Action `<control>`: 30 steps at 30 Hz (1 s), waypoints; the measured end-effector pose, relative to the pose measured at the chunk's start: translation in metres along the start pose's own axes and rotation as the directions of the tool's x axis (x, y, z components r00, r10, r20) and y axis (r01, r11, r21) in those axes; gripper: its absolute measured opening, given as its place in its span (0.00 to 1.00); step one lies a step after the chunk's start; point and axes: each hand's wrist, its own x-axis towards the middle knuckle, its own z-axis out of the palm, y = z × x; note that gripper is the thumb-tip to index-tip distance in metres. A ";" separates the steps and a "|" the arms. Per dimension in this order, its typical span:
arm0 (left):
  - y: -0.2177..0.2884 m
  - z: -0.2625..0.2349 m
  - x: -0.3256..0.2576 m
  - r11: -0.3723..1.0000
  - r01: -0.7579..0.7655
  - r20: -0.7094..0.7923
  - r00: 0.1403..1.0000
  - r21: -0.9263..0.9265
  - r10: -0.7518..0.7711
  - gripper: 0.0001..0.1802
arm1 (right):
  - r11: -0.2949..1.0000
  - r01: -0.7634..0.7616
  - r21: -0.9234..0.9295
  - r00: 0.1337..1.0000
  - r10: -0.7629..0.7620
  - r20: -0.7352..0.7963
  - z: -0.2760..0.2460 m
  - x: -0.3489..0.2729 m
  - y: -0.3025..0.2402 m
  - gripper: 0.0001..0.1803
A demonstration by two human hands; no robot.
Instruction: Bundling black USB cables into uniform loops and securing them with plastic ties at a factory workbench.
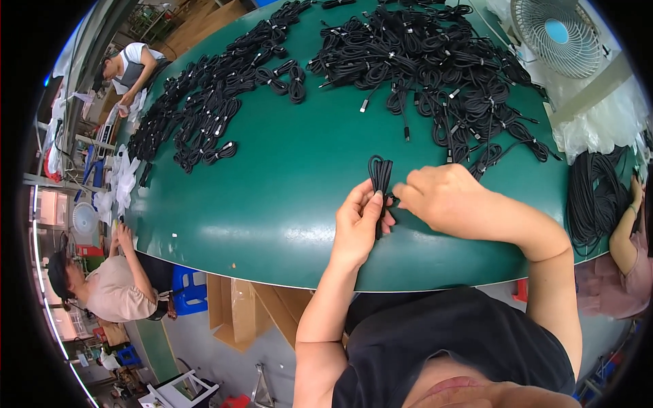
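Observation:
A looped bundle of black cable [380, 170] stands upright in my left hand [358, 216], its loops rising above the thumb and fingers that wrap round its middle. Just to its right, my right hand [442, 196] is closed in a pinch close beside the bundle. Whatever lies between those fingertips is too small and too hidden to make out. Both hands are over the near part of the green table [286, 177].
Coiled black cables lie in a large pile [408, 58] at the far right and in a long heap [218, 88] at the far left. A thick cable hank [595, 197] rests at the right edge. A fan [556, 32] stands back right. Co-workers sit left and right; cardboard boxes [238, 309] are below.

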 end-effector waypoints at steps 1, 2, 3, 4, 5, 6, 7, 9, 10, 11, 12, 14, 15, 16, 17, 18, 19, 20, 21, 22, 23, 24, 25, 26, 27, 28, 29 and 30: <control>0.001 0.000 -0.001 1.000 0.017 0.013 1.000 -0.010 -0.016 0.17 | 1.000 -0.007 -0.006 1.000 0.007 0.002 0.001 -0.001 0.001 0.12; 0.002 0.000 -0.003 0.999 0.033 0.027 0.999 -0.019 -0.033 0.17 | 0.993 0.048 -0.106 0.998 -0.051 -0.028 0.000 0.000 0.001 0.11; 0.002 -0.001 -0.004 0.996 0.052 0.067 0.997 -0.074 -0.047 0.16 | 0.973 0.094 -0.211 0.993 -0.107 -0.048 -0.001 0.000 0.002 0.10; 0.004 -0.003 -0.005 0.992 0.087 0.086 0.993 -0.092 -0.079 0.16 | 0.971 0.081 -0.223 0.995 -0.093 -0.043 0.000 0.001 0.007 0.10; 0.007 -0.004 -0.007 0.983 0.121 0.105 0.989 -0.135 -0.107 0.15 | 0.964 0.122 -0.236 0.988 -0.140 -0.062 0.002 0.003 0.013 0.10; 0.009 -0.005 -0.009 0.973 0.151 0.116 0.985 -0.176 -0.131 0.15 | 0.954 0.170 -0.246 0.977 -0.196 -0.081 0.006 0.004 0.018 0.10; 0.010 -0.001 -0.008 0.972 0.151 0.123 0.984 -0.178 -0.130 0.15 | 0.953 0.194 -0.231 0.972 -0.220 -0.089 0.008 0.003 0.020 0.09; 0.010 0.006 -0.008 0.953 0.202 0.171 0.971 -0.225 -0.165 0.16 | 0.952 0.239 -0.191 0.962 -0.258 -0.083 0.013 -0.004 0.014 0.08; 0.009 0.009 -0.008 0.948 0.207 0.204 0.966 -0.241 -0.159 0.16 | 0.947 0.286 -0.146 0.951 -0.299 -0.081 0.016 -0.006 0.009 0.07; 0.006 0.009 -0.006 0.948 0.200 0.216 0.965 -0.249 -0.147 0.15 | 0.944 0.283 -0.168 0.954 -0.296 -0.054 0.015 -0.009 0.006 0.09; 0.004 0.007 -0.004 0.947 0.194 0.232 0.963 -0.255 -0.135 0.15 | 0.944 0.287 -0.164 0.952 -0.299 -0.059 0.013 -0.009 0.007 0.09; 0.009 0.005 -0.006 0.940 0.185 0.227 0.966 -0.288 -0.121 0.16 | 0.970 0.182 -0.164 0.978 -0.196 -0.074 0.007 -0.008 0.009 0.09; 0.010 0.005 -0.007 0.929 0.176 0.225 0.969 -0.326 -0.104 0.16 | 0.975 0.131 -0.178 0.978 -0.156 -0.137 0.003 -0.005 0.011 0.08; 0.011 0.004 -0.008 0.930 0.175 0.220 0.970 -0.325 -0.106 0.16 | 0.977 0.103 -0.186 0.976 -0.135 -0.171 0.003 -0.006 0.017 0.06; 0.012 0.002 -0.009 0.928 0.174 0.207 0.972 -0.329 -0.109 0.16 | 0.978 0.132 -0.164 0.977 -0.157 -0.145 0.001 -0.008 0.022 0.06; 0.013 0.001 -0.009 0.926 0.176 0.203 0.973 -0.334 -0.112 0.16 | 0.977 0.154 -0.148 0.978 -0.172 -0.118 -0.001 -0.011 0.025 0.06; 0.011 0.003 -0.008 0.933 0.178 0.197 0.973 -0.312 -0.120 0.17 | 0.974 0.194 -0.119 0.968 -0.210 -0.136 0.003 -0.011 0.024 0.06; 0.008 0.006 -0.007 0.933 0.180 0.202 0.972 -0.310 -0.121 0.17 | 0.968 0.235 -0.091 0.957 -0.247 -0.154 0.008 -0.010 0.021 0.07; 0.005 0.008 -0.007 0.929 0.199 0.226 0.965 -0.311 -0.131 0.17 | 0.948 0.292 -0.125 0.942 -0.308 -0.131 0.012 -0.010 0.016 0.07; 0.004 0.010 -0.007 0.925 0.218 0.251 0.958 -0.311 -0.141 0.18 | 0.949 0.290 -0.127 0.943 -0.305 -0.131 0.010 -0.010 0.015 0.07; 0.005 0.011 -0.006 0.923 0.190 0.268 0.958 -0.335 -0.100 0.18 | 0.959 0.244 -0.143 0.956 -0.263 -0.130 0.006 -0.010 0.015 0.07; 0.007 0.011 -0.006 0.923 0.193 0.267 0.958 -0.334 -0.103 0.18 | 0.967 0.200 -0.155 0.966 -0.221 -0.132 0.004 -0.009 0.014 0.08; 0.010 0.010 -0.007 0.916 0.192 0.273 0.957 -0.351 -0.096 0.18 | 0.982 0.128 -0.141 0.977 -0.149 -0.154 0.002 -0.008 0.017 0.10; 0.011 0.009 -0.008 0.910 0.192 0.280 0.956 -0.368 -0.088 0.18 | 0.991 0.080 -0.106 0.969 -0.102 -0.226 0.002 -0.009 0.020 0.10; 0.011 0.007 -0.008 0.913 0.198 0.260 0.960 -0.357 -0.106 0.19 | 0.999 0.046 0.023 0.971 -0.040 -0.236 0.002 -0.011 0.022 0.10; 0.012 0.008 -0.008 0.914 0.196 0.258 0.960 -0.356 -0.105 0.19 | 0.988 0.013 0.152 0.971 0.024 -0.237 0.004 -0.012 0.023 0.10; 0.013 0.010 -0.009 0.911 0.195 0.262 0.960 -0.362 -0.102 0.19 | 0.988 0.015 0.152 0.971 0.022 -0.238 0.007 -0.012 0.022 0.10; 0.014 0.013 -0.010 0.908 0.198 0.269 0.958 -0.369 -0.100 0.19 | 0.989 0.046 0.138 0.978 -0.017 -0.207 0.009 -0.012 0.020 0.10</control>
